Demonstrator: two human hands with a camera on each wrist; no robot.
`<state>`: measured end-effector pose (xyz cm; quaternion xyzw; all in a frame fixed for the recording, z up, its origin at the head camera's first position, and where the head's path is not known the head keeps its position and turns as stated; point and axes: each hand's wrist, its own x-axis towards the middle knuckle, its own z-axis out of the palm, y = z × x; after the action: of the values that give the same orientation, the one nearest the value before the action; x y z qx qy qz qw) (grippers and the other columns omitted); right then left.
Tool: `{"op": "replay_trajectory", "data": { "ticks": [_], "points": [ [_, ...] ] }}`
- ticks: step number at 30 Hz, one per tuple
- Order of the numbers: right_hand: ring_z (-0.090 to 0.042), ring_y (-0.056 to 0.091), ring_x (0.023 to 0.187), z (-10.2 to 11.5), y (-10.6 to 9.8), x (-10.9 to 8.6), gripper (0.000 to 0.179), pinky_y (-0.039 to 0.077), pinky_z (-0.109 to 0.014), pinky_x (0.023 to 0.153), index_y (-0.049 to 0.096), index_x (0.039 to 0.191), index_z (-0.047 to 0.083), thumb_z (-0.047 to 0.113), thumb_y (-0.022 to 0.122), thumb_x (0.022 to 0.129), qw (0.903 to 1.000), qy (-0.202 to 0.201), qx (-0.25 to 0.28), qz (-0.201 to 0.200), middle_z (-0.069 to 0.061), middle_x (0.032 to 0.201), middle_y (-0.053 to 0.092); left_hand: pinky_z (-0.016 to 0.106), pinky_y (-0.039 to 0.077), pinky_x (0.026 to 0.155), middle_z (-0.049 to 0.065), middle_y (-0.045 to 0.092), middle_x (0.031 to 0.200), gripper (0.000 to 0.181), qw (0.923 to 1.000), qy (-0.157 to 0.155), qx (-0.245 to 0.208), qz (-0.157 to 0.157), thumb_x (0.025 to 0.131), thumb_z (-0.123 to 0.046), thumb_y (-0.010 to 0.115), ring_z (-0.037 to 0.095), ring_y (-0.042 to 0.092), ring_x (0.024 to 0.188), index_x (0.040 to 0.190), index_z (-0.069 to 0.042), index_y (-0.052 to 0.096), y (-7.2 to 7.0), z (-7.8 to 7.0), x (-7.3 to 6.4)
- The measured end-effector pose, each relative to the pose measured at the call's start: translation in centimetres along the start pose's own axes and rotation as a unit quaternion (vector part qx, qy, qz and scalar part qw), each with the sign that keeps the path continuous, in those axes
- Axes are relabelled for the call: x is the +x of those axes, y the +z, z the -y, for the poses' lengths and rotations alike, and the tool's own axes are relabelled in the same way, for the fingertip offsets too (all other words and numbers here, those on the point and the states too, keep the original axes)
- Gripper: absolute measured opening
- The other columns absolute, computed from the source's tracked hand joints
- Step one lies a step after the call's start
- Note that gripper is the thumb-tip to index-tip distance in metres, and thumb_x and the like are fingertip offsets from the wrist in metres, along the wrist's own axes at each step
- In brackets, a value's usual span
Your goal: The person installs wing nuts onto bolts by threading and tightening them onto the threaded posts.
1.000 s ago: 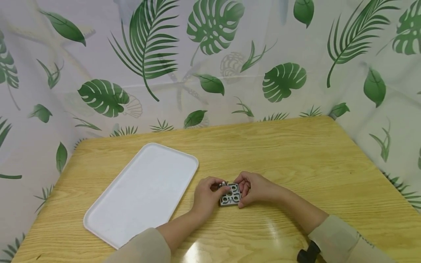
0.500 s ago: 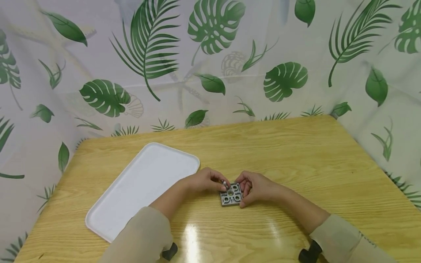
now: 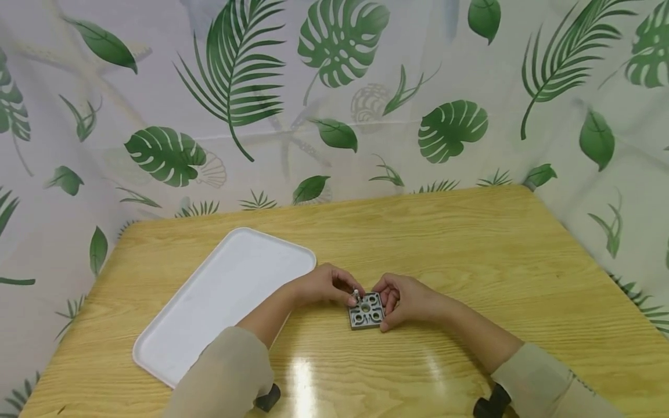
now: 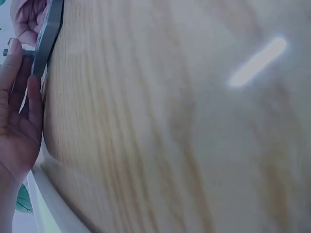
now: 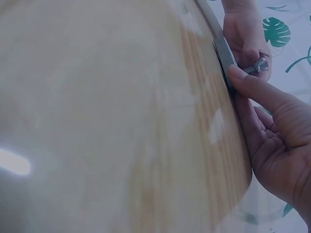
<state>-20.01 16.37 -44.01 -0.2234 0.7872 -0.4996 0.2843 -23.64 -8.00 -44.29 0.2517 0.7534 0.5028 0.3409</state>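
Note:
A square grey metal plate [image 3: 367, 319] with several round holes and curved grooves lies flat on the table in the head view. At its far left corner stands a small metal bolt [image 3: 356, 294], pinched between the thumb and fingers of my left hand [image 3: 320, 285]. The bolt's head [image 5: 261, 64] shows in the right wrist view, and its threaded shank [image 4: 28, 53] reaches the plate in the left wrist view. My right hand [image 3: 410, 301] grips the plate's right edge, thumb at the near corner. How deep the bolt sits is hidden.
A white rectangular tray [image 3: 209, 307] lies on the left of the wooden table [image 3: 470, 244], partly under my left forearm. Leaf-printed cloth [image 3: 376, 139] hangs behind and at both sides. Dark wrist devices show under both sleeves.
My left hand has swung from the plate's near left side to its far left corner and pinches the bolt from there. My right hand stays on the plate's right edge.

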Motion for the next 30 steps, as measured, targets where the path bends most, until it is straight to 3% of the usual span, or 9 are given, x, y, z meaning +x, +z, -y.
{"op": "replay_trajectory", "data": {
  "ticks": [3, 5, 7, 12, 16, 19, 25, 30],
  "points": [
    [-0.017, 0.059, 0.071, 0.0, -0.1, 0.2, 0.063, 0.051, -0.022, 0.063, 0.047, 0.115, -0.009, 0.003, 0.084, 0.065, 1.0000, 0.000, 0.000, -0.003, -0.010, 0.084, 0.058, 0.029, 0.046, 0.094, 0.007, 0.064, 0.118, 0.047, 0.9988, 0.000, -0.001, -0.049, 0.080, -0.010, 0.076, 0.016, 0.059, 0.109, 0.123, -0.004, 0.060, 0.7, -0.2, -0.9],
    [-0.016, 0.059, 0.071, -0.1, 0.0, 0.3, 0.062, 0.051, -0.021, 0.063, 0.048, 0.114, -0.009, 0.002, 0.084, 0.065, 1.0000, 0.000, 0.002, -0.007, -0.010, 0.084, 0.058, 0.031, 0.046, 0.095, 0.009, 0.062, 0.121, 0.055, 0.9946, 0.002, -0.008, -0.104, 0.078, -0.011, 0.078, 0.020, 0.058, 0.112, 0.128, -0.003, 0.055, 1.8, -0.4, -1.5],
    [-0.014, 0.059, 0.070, -0.3, 0.0, 0.3, 0.062, 0.051, -0.021, 0.062, 0.048, 0.113, -0.009, 0.001, 0.084, 0.064, 1.0000, -0.002, 0.005, -0.008, -0.009, 0.084, 0.058, 0.031, 0.048, 0.093, 0.010, 0.062, 0.119, 0.057, 0.9848, 0.001, -0.012, -0.173, 0.078, -0.014, 0.078, 0.023, 0.059, 0.109, 0.128, -0.002, 0.054, 3.3, -0.4, -2.1],
    [-0.013, 0.059, 0.068, -0.5, 0.1, 0.0, 0.061, 0.051, -0.021, 0.061, 0.048, 0.112, -0.009, 0.002, 0.085, 0.065, 1.0000, -0.005, 0.005, -0.006, -0.009, 0.082, 0.058, 0.030, 0.050, 0.084, 0.008, 0.064, 0.107, 0.050, 0.9388, 0.014, -0.022, -0.343, 0.076, -0.019, 0.080, 0.020, 0.060, 0.096, 0.118, -0.001, 0.059, 7.3, 0.2, -2.7],
    [-0.014, 0.059, 0.069, -0.4, 0.0, -0.1, 0.061, 0.051, -0.022, 0.061, 0.049, 0.113, -0.007, 0.004, 0.085, 0.065, 0.9999, -0.005, -0.005, -0.012, -0.009, 0.082, 0.058, 0.027, 0.049, 0.080, 0.007, 0.065, 0.102, 0.042, 0.9046, 0.026, -0.031, -0.424, 0.074, -0.019, 0.081, 0.017, 0.058, 0.090, 0.108, -0.004, 0.062, 8.8, 0.2, -2.3],
    [-0.014, 0.059, 0.069, -0.4, 0.1, 0.0, 0.061, 0.051, -0.023, 0.062, 0.050, 0.113, -0.006, 0.005, 0.086, 0.065, 0.9999, 0.000, -0.008, -0.014, -0.008, 0.082, 0.058, 0.026, 0.049, 0.080, 0.005, 0.065, 0.100, 0.037, 0.8926, 0.028, -0.037, -0.448, 0.073, -0.019, 0.082, 0.017, 0.059, 0.089, 0.102, -0.006, 0.063, 9.2, 0.3, -2.1],
    [-0.013, 0.060, 0.069, -0.5, 0.0, 0.0, 0.061, 0.051, -0.023, 0.062, 0.050, 0.112, -0.007, 0.005, 0.086, 0.064, 0.9999, 0.000, -0.007, -0.013, -0.009, 0.083, 0.059, 0.027, 0.049, 0.082, 0.003, 0.066, 0.099, 0.034, 0.8904, 0.042, -0.017, -0.453, 0.072, -0.021, 0.083, 0.018, 0.059, 0.092, 0.098, -0.008, 0.066, 9.6, 0.1, -1.8],
    [-0.014, 0.059, 0.069, -0.4, 0.0, 0.0, 0.061, 0.051, -0.023, 0.061, 0.050, 0.112, -0.006, 0.006, 0.086, 0.064, 0.9998, 0.003, -0.014, -0.012, -0.008, 0.081, 0.059, 0.025, 0.047, 0.077, 0.000, 0.066, 0.095, 0.028, 0.8833, 0.042, 0.008, -0.467, 0.075, -0.024, 0.081, 0.015, 0.056, 0.089, 0.096, -0.011, 0.068, 9.7, 0.1, -1.6]
  ]
}}
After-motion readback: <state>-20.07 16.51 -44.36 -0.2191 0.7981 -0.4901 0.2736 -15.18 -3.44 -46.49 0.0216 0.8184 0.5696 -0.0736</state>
